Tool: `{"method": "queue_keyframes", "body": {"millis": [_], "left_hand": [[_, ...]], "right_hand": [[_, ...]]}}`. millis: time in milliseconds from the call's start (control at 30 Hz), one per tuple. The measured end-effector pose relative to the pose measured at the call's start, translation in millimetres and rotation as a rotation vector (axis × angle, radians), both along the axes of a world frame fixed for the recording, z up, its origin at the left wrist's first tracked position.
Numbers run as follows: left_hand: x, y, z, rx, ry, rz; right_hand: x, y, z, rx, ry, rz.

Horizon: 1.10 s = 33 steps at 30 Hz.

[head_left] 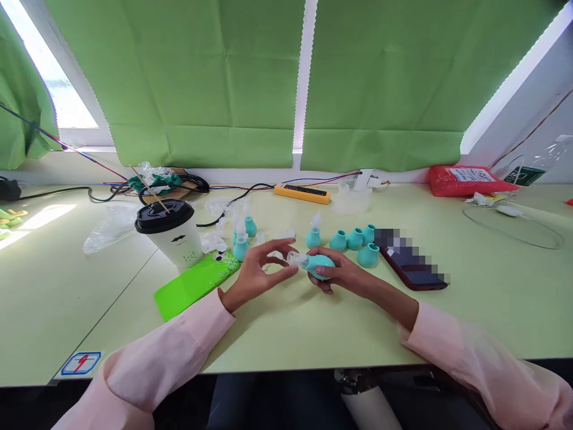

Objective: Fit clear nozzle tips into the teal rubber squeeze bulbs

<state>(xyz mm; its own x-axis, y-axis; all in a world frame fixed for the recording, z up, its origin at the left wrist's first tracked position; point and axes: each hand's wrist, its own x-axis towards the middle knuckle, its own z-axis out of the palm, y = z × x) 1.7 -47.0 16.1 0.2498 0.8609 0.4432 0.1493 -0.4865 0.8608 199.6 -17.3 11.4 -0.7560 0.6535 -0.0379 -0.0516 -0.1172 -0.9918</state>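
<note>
My right hand (347,272) is closed around a teal squeeze bulb (323,261), which lies on its side in my fingers. A clear plastic nozzle (296,258) sticks out of its left end. My left hand (255,272) is beside that nozzle, thumb and forefinger spread apart; the thumb tip is close to it, and I cannot tell whether they touch. Behind my hands stands a teal bulb (314,238) with a clear tip on it. Several open-necked teal bulbs (355,239) are grouped to the right. More bulbs (240,248), some with clear tips, stand behind my left hand.
On the left are a paper cup (181,242) with a black lid and a bright green phone (192,289). A dark phone (414,266) lies right of the bulbs. At the back are a yellow power strip (302,193), cables and a red package (465,180).
</note>
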Motion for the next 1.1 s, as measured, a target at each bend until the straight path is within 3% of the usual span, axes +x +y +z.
{"method": "queue_keyframes", "body": {"millis": [67,133,200,267,333,400,533,700,767,867,1000,1100], "left_hand": [[-6,6,3.8,0.037,-0.030,0.083],[-14,13,6.6,0.152,0.070,0.242],[-20,18,8.1,0.313,0.340,0.374],[-24,20,9.4,0.416,0.712,0.411],[-25,19,11.0,0.401,1.044,0.378],[-24,17,12.3,0.361,1.235,0.343],[-15,18,5.0,0.496,1.269,0.333],[-8,31,-23.6,0.514,1.244,0.268],[-8,33,-29.9,0.481,1.162,0.201],[-7,28,-26.7,0.396,0.783,0.189],[-2,15,-9.7,0.015,0.078,0.229],[1,11,-1.6,-0.256,-0.224,0.132]], "right_hand": [[0,2,-1.3,0.038,0.071,-0.082],[1,5,-4.2,0.019,0.119,-0.115],[3,9,-7.8,-0.007,0.154,-0.126],[4,12,-11.1,-0.006,0.178,-0.126],[4,14,-13.2,0.009,0.194,-0.120],[4,14,-13.8,0.024,0.199,-0.119],[0,10,-12.6,0.046,0.191,-0.126],[-4,5,-10.7,0.092,0.110,-0.140],[-4,4,-10.1,0.134,0.072,-0.152],[-4,1,-9.7,0.284,-0.040,-0.228],[-6,-3,-10.5,0.642,-0.288,-0.453],[-7,-6,-12.6,0.778,-0.389,-0.482]]}}
